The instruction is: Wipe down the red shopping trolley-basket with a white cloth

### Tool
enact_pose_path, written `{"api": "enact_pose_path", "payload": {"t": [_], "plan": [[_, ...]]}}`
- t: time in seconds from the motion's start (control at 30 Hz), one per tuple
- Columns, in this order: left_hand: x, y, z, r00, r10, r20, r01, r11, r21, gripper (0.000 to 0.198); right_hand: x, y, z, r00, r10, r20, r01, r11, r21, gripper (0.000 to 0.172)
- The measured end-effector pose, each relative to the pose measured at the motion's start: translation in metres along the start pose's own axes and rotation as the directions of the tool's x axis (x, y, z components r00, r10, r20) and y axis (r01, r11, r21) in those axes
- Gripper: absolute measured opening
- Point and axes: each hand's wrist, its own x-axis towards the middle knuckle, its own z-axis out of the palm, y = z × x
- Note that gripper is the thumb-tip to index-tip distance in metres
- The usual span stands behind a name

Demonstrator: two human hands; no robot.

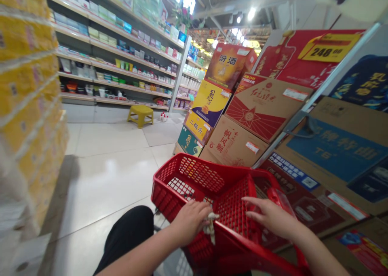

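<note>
A red plastic shopping cart (200, 169) with perforated walls stands tilted across the lower middle of the head view. My left hand (191, 218) is curled at its near side rim, with a crumpled cream-coloured cloth (209, 226) showing by the thumb. Whether this cloth is a rag or a glove is not clear. Over the handle end of the cart, my right hand (268, 214) reaches in from the right, fingers stretched and apart, holding nothing. Its fingertips are close to the cart's inner red grid panel (235, 205). I see mostly bare grid inside the basket.
Stacked liquor cartons (254, 106) rise close along the cart's right side. Yellow wrapped packs (28, 106) are piled at the left. Shelves of boxed and bottled goods (121, 45) line the back, with a yellow stool (140, 115) before them. Pale floor tiles (106, 159) lie between.
</note>
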Motion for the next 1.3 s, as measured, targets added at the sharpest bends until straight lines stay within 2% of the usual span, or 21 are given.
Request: {"api": "enact_pose_path", "payload": {"t": [0.1,0.2,0.27,0.4,0.47,0.67,0.77,0.93,1.03,1.1,1.23,1.3], "plan": [[-0.001,-0.005,-0.003,0.999,0.015,-0.034,-0.014,1.000,0.016,0.026,0.019,0.018,0.002,0.999,-0.049,-0.010,0.049,0.999,-0.018,0.029],[0.002,-0.005,-0.008,0.999,-0.007,-0.044,0.009,0.999,0.038,0.027,0.033,0.016,0.015,0.993,-0.113,0.032,0.115,0.992,-0.052,0.025],[0.006,0.002,-0.013,1.000,-0.012,-0.028,0.014,0.999,0.049,0.027,0.038,0.010,0.022,0.990,-0.142,0.012,0.143,0.983,-0.115,0.023],[0.015,0.026,-0.018,0.992,0.124,0.021,-0.125,0.991,0.038,0.030,0.043,-0.003,0.026,0.981,-0.194,0.001,0.191,0.966,-0.173,0.020],[0.017,0.030,-0.016,0.991,0.137,0.004,-0.137,0.990,0.042,0.028,0.045,-0.008,0.025,0.981,-0.196,0.006,0.194,0.965,-0.177,0.019],[0.020,-0.001,-0.011,0.983,-0.018,-0.180,0.042,0.990,0.132,0.020,0.048,-0.029,0.026,0.986,-0.164,0.034,0.168,0.963,-0.213,0.019],[0.022,-0.005,-0.010,0.972,-0.060,-0.229,0.091,0.988,0.127,0.021,0.052,-0.039,0.027,0.985,-0.156,0.075,0.171,0.946,-0.276,0.022],[0.026,-0.013,-0.013,0.983,-0.012,-0.186,0.029,0.996,0.090,0.021,0.059,-0.043,0.029,0.986,-0.142,0.091,0.165,0.928,-0.333,0.024],[0.029,-0.021,-0.017,0.976,-0.090,-0.197,0.110,0.990,0.092,0.025,0.060,-0.044,0.030,0.988,-0.122,0.092,0.146,0.933,-0.328,0.025],[0.032,-0.019,-0.017,0.970,-0.123,-0.210,0.141,0.987,0.072,0.027,0.062,-0.045,0.031,0.989,-0.137,0.059,0.149,0.931,-0.334,0.025],[0.035,-0.006,-0.012,0.983,-0.026,-0.179,0.029,0.999,0.015,0.025,0.066,-0.048,0.030,0.982,-0.188,0.013,0.182,0.927,-0.329,0.025],[0.035,-0.009,-0.014,0.987,-0.008,-0.160,0.013,0.999,0.032,0.024,0.064,-0.051,0.028,0.979,-0.203,0.023,0.200,0.930,-0.309,0.025]]}}
